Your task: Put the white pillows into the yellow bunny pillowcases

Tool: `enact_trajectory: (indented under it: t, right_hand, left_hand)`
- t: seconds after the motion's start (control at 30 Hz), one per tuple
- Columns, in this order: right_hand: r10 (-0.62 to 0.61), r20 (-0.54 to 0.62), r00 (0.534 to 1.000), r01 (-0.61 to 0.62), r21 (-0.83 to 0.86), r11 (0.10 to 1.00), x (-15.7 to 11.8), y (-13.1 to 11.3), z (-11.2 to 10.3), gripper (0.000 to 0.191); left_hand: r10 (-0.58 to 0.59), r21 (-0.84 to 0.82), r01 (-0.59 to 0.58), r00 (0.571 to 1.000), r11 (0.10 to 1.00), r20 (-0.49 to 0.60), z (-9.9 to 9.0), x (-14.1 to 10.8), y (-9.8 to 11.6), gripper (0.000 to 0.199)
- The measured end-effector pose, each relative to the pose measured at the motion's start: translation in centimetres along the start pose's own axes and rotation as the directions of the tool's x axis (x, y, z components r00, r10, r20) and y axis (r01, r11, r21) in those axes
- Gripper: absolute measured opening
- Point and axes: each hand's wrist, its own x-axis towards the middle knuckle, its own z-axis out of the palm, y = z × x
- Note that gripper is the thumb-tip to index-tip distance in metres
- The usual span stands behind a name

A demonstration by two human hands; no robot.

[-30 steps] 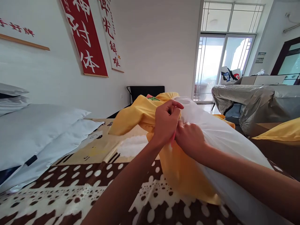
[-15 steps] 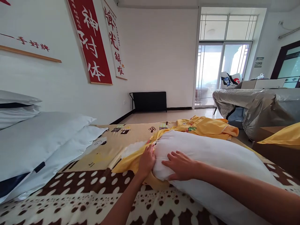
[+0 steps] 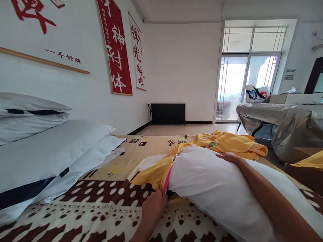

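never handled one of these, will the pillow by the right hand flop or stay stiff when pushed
The pillow would probably give, since its white fabric bulges and creases softly. It looks unlikely to roll, lying broad along the blanket. It might drag the yellow cover, which lies against its end.

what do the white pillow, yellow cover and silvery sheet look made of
White pillow: matte fabric, probably woven, with a seamed edge. Yellow cover: soft matte cloth, draping in folds; fibre unclear. Silvery sheet: likely plastic film, shiny and crinkled.
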Motion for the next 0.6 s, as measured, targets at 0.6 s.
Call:
enact_trajectory:
  t: [0.6]
  right_hand:
    - [0.316, -0.370, 0.874, -0.349, -0.025, 0.937, -1.5, 0.9, -8.8, 0.044]
  left_hand:
    - [0.738, -0.693, -0.466, 0.659, 0.550, 0.143, -6.4, -7.9, 9.4, 0.041]
